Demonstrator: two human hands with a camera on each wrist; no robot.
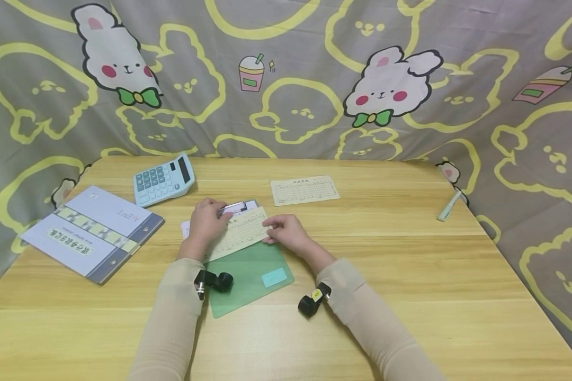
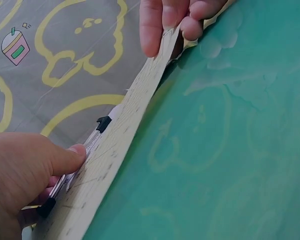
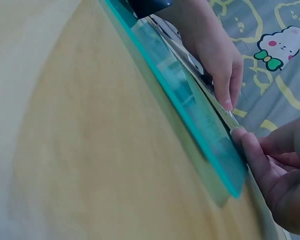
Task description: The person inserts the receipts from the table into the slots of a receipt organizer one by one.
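Note:
A green clip folder [image 1: 245,278] with a light-blue label [image 1: 274,277] lies tilted on the table. Its metal clip [image 1: 233,207], with black ends, is at the far edge. My left hand [image 1: 207,221] pinches this clip, the thumb on top. Across the upper part of the folder is a cream ruled paper form [image 1: 238,233]. My right hand [image 1: 289,233] pinches the form's right end between thumb and fingers. In the left wrist view the form [image 2: 122,137] stands slanted above the glossy green surface [image 2: 205,165]. Part of a white sheet [image 1: 251,205] shows by the clip.
Behind the folder lies another cream ruled form [image 1: 305,190]. A light-blue calculator [image 1: 164,180] and a bank journal book [image 1: 92,233] are to the left. Far right is a pale green pen [image 1: 450,206]. A patterned curtain [image 1: 295,79] hangs along the table's back edge.

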